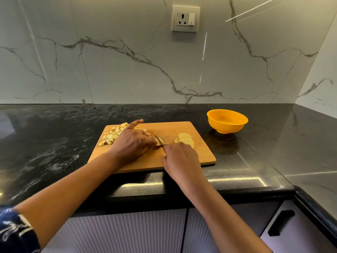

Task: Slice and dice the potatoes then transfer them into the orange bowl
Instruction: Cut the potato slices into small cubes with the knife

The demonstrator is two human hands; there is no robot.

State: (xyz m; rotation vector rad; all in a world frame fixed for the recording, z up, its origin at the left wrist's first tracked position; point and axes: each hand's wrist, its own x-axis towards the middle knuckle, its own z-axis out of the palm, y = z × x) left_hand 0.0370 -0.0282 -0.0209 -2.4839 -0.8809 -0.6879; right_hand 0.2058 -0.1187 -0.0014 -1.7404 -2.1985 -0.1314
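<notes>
Dicing step: a potato piece point(160, 143) is pinned in the left hand point(133, 141) grip, the knife point(157, 137) clasped by the right hand point(180, 157); remaining slices point(185, 138) are to be diced next

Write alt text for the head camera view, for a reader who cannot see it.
On a cutting board, a person's right hand holds a knife and the left hand grips the potato piece being cut. Diced potato lies at the board's left, slices at its right; an orange bowl stands on the black counter.
</notes>
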